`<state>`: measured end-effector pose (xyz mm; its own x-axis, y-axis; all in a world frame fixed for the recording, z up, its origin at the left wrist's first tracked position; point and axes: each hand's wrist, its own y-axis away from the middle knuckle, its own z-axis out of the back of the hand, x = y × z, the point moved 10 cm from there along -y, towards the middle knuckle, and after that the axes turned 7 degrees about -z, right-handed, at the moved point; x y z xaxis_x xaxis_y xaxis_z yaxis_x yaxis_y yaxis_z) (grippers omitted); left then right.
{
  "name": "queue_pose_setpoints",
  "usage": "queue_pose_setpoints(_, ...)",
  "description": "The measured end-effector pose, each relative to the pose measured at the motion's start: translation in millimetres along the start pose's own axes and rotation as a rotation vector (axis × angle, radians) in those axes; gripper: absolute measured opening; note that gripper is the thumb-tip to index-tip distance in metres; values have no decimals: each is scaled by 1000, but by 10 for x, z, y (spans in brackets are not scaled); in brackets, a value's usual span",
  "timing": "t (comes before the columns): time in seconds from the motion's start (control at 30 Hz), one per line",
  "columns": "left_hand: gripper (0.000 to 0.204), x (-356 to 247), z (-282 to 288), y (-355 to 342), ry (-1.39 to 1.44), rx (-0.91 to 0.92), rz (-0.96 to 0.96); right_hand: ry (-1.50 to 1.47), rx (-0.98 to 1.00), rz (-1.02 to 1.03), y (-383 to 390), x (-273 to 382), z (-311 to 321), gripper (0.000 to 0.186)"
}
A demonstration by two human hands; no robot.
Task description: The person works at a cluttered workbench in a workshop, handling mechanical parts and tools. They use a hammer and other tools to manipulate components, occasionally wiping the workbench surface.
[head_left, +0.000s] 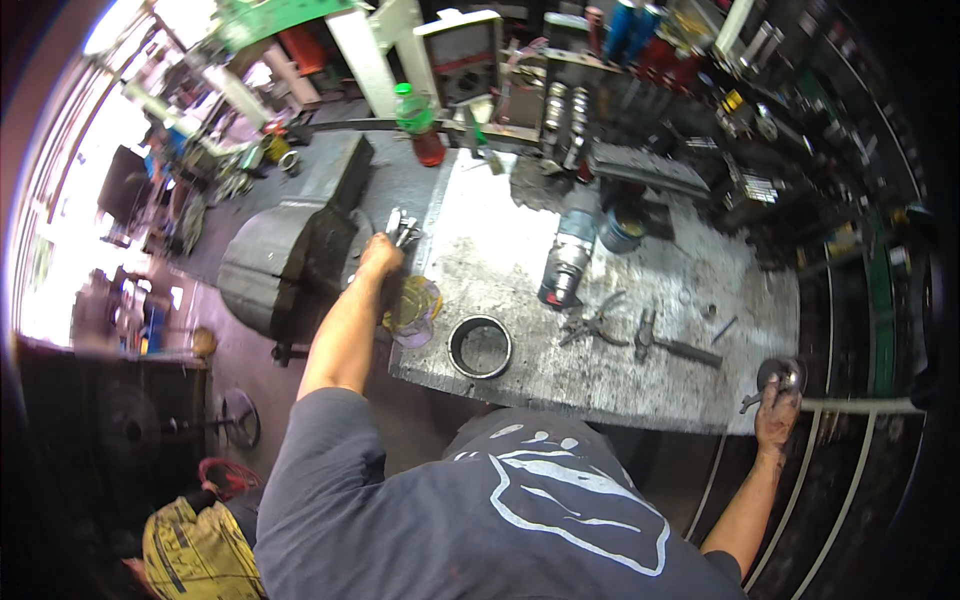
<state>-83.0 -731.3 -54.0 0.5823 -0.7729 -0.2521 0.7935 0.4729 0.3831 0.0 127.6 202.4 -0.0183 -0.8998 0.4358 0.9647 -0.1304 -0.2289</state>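
My left hand (380, 257) is stretched out beside the vise, its fingers curled at several shiny metal tools (403, 226). What sits between those fingers is partly hidden. At the bench's right end, my soiled right hand (776, 418) grips a round dark metal part (790, 374) with a short stem sticking out to the left. A dark metal ring (481, 347) lies near the front edge of the bench (520, 250). Right of it are pliers (597, 326) and a hammer (676, 345). A teal power tool (573, 242) lies behind them.
The big grey vise (290, 250) stands at the left. A green-capped bottle of red liquid (420, 125) is behind it. Yellowish translucent rings (412, 308) lie by my left forearm. A blue can (622, 232) and a steel bar (650, 168) occupy the back right, before crowded tool shelves.
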Motion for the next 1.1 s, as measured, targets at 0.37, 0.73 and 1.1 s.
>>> queue_pose_setpoints(0.37,78,-168,-44,116,-181,-288,-320,-55,230,-219,648,772,-341,28)
queue_pose_setpoints(0.73,76,-2483,331,3652,515,-117,-1454,-641,580,716,834,3462,-1031,38)
queue_pose_setpoints(1.1,24,-1126,464,2932,820,-332,-664,-99,338,-20,-343,1201,-1831,46)
